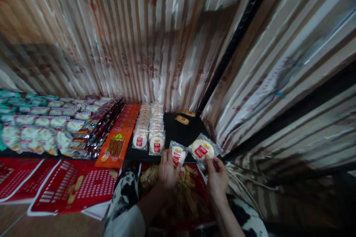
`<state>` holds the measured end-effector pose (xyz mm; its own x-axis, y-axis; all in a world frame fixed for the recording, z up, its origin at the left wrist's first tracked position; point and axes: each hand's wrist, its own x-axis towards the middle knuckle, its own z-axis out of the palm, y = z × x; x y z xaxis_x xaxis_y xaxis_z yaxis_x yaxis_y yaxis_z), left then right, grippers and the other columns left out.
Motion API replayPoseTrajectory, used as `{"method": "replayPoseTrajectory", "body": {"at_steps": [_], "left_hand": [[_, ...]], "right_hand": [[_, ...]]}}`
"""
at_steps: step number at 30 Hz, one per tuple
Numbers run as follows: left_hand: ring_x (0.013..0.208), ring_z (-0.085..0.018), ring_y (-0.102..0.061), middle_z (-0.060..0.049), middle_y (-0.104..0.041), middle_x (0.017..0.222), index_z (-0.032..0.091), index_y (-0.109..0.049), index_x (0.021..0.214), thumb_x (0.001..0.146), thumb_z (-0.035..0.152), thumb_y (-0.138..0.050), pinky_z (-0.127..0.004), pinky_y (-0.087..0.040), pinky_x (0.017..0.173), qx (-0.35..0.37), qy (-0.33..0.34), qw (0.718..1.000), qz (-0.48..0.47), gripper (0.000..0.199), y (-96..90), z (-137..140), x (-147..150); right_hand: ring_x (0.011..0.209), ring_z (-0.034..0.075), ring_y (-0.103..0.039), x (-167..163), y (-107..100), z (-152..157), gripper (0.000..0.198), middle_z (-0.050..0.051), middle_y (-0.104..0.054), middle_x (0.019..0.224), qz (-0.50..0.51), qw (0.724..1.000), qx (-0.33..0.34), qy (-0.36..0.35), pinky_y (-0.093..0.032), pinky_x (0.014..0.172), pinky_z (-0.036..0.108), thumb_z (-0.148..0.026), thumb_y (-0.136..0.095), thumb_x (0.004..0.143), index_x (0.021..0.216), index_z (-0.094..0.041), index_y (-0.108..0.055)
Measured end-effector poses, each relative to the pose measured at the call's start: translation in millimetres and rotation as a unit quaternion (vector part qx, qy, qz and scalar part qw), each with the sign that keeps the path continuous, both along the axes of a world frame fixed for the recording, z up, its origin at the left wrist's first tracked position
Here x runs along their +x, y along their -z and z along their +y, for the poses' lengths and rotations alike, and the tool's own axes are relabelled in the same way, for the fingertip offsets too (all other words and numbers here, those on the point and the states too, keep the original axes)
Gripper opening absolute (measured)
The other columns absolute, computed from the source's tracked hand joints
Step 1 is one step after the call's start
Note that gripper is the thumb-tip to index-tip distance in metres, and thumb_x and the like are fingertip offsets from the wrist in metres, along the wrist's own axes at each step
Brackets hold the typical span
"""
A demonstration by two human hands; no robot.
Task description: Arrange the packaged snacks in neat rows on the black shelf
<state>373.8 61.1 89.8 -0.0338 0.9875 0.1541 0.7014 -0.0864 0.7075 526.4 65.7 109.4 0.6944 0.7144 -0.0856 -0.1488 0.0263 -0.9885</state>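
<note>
Near the front edge of the black shelf [178, 133], my left hand [167, 172] is closed on a clear packet with a round white cracker [178, 154] and a red label. To its right, my right hand [217, 177] pinches the lower edge of a similar cracker packet [202, 149], tilted and label up. Left of my hands, two overlapping rows of the same packets [156, 142] run back along the shelf. Two small yellowish packets [182, 119] lie toward the back corner. Below my hands, a red bag [204, 181] stands with several yellowish packets in it.
An orange snack pack [115, 144] lies left of the rows, beside dark red packets [93, 129] and several white packets [41, 135]. Red printed bags [75, 185] hang or lie below the shelf edge. A black post [232, 52] stands at the back corner before striped sheeting [139, 44].
</note>
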Motion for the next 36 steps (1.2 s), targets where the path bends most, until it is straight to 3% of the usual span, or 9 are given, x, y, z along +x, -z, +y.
{"method": "replayPoseTrajectory", "body": {"at_steps": [7,10,12,17,20,24,29,36], "left_hand": [[0.121,-0.027,-0.046,-0.019,-0.045,0.132,0.01,-0.036,0.136,0.081,0.019,-0.05,-0.036,-0.042,0.098,-0.057,-0.002,0.998,0.017,0.057,2.0,35,38],[0.129,-0.03,-0.038,-0.021,-0.032,0.144,0.009,-0.035,0.137,0.082,0.018,-0.048,-0.039,-0.041,0.1,-0.05,-0.005,0.999,-0.005,0.056,2.2,37,39],[0.13,-0.029,-0.037,-0.02,-0.03,0.146,0.01,-0.04,0.134,0.085,0.017,-0.041,-0.039,-0.042,0.1,-0.033,-0.011,0.999,-0.034,0.049,1.8,29,34],[0.111,-0.02,-0.054,-0.014,-0.056,0.116,0.013,-0.057,0.11,0.086,0.012,-0.029,-0.037,-0.042,0.101,0.043,-0.079,0.99,-0.109,0.036,0.2,-9,-13],[0.102,-0.021,-0.056,-0.014,-0.056,0.107,0.014,-0.056,0.106,0.087,0.019,-0.034,-0.04,-0.046,0.094,0.104,-0.148,0.978,-0.106,0.03,0.1,-25,-54],[0.111,-0.025,-0.051,-0.015,-0.053,0.114,0.012,-0.054,0.112,0.083,0.024,-0.042,-0.045,-0.043,0.098,0.122,-0.177,0.975,-0.056,0.033,5.9,-26,-99],[0.122,-0.027,-0.045,-0.015,-0.046,0.13,0.015,-0.053,0.118,0.081,0.023,-0.045,-0.046,-0.039,0.102,0.084,-0.181,0.98,-0.015,0.039,19.7,-10,-126],[0.131,-0.03,-0.036,-0.015,-0.04,0.141,0.014,-0.053,0.124,0.08,0.018,-0.044,-0.046,-0.035,0.107,0.062,-0.147,0.987,0.017,0.045,46.2,5,-140]], "right_hand": [[0.065,0.013,-0.057,20,12,-10,0.045,-0.002,-0.064,0.072,-0.029,0.999,-0.018,0.01,-0.045,0.061,0.024,-0.049,-0.073,0.057,0.087,-0.017,-0.061],[0.064,0.014,-0.058,14,7,-9,0.046,-0.001,-0.064,0.072,-0.047,0.999,-0.019,0.009,-0.046,0.061,0.026,-0.051,-0.072,0.056,0.085,-0.017,-0.06],[0.066,0.014,-0.059,5,1,-7,0.047,-0.001,-0.065,0.074,-0.044,0.999,-0.021,-0.006,-0.047,0.063,0.026,-0.052,-0.072,0.055,0.085,-0.018,-0.06],[0.07,0.017,-0.062,-36,0,-2,0.048,0.001,-0.067,0.075,-0.031,0.997,-0.017,-0.072,-0.05,0.064,0.027,-0.054,-0.07,0.055,0.086,-0.019,-0.058],[0.067,0.018,-0.062,-79,14,1,0.046,0.001,-0.066,0.071,-0.018,0.983,-0.021,-0.181,-0.051,0.063,0.028,-0.053,-0.069,0.057,0.085,-0.019,-0.058],[0.069,0.019,-0.063,-143,37,8,0.038,0.004,-0.068,0.074,-0.022,0.953,-0.01,-0.303,-0.052,0.067,0.031,-0.05,-0.066,0.06,0.082,-0.019,-0.061],[0.069,0.019,-0.064,-189,48,26,0.026,0.003,-0.068,0.073,-0.115,0.941,-0.027,-0.318,-0.053,0.068,0.033,-0.043,-0.059,0.069,0.082,-0.021,-0.062],[0.068,0.02,-0.066,-198,45,45,0.022,0.003,-0.069,0.076,-0.218,0.924,-0.037,-0.313,-0.053,0.067,0.033,-0.032,-0.054,0.074,0.093,-0.022,-0.06]]}}
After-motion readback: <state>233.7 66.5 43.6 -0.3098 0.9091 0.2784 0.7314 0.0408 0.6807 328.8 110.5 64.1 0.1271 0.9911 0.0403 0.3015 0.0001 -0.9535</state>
